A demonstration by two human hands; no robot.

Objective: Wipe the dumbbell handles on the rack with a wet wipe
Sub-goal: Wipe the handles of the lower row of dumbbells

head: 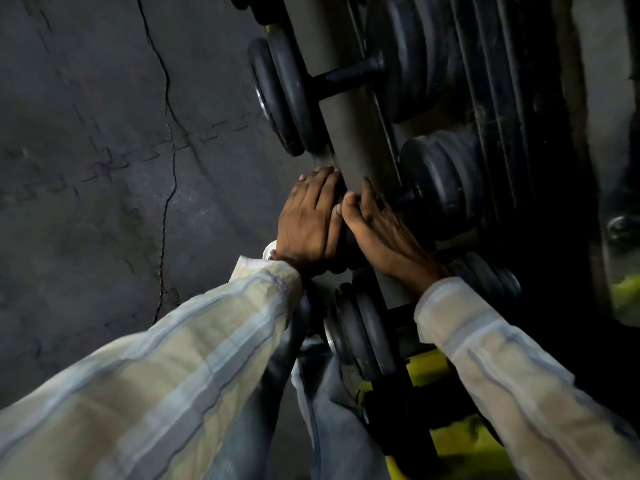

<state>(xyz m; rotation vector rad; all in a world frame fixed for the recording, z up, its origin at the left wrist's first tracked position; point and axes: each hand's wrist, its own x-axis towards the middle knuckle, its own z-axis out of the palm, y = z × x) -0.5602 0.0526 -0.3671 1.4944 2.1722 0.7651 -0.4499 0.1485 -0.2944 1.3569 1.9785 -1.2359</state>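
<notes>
Black dumbbells lie across the grey rack rail (pixel 349 133). My left hand (pixel 308 223) cups the near plates of the middle dumbbell (pixel 440 181), fingers curved over them. My right hand (pixel 381 233) lies over that dumbbell's handle, with the thumb wrapped around its near side and the fingertips reaching past the rail. The handle itself is almost fully hidden under my hand. No wet wipe shows in either hand. The upper dumbbell's bare handle (pixel 346 77) is in plain sight above, and a lower dumbbell (pixel 363 337) sits below my wrists.
A stack of large ribbed weight plates (pixel 485 64) stands behind the rack on the right. Yellow frame parts (pixel 426 362) show at the bottom. Dark interlocking floor mats (pixel 104 168) with a crack fill the left. The light is dim.
</notes>
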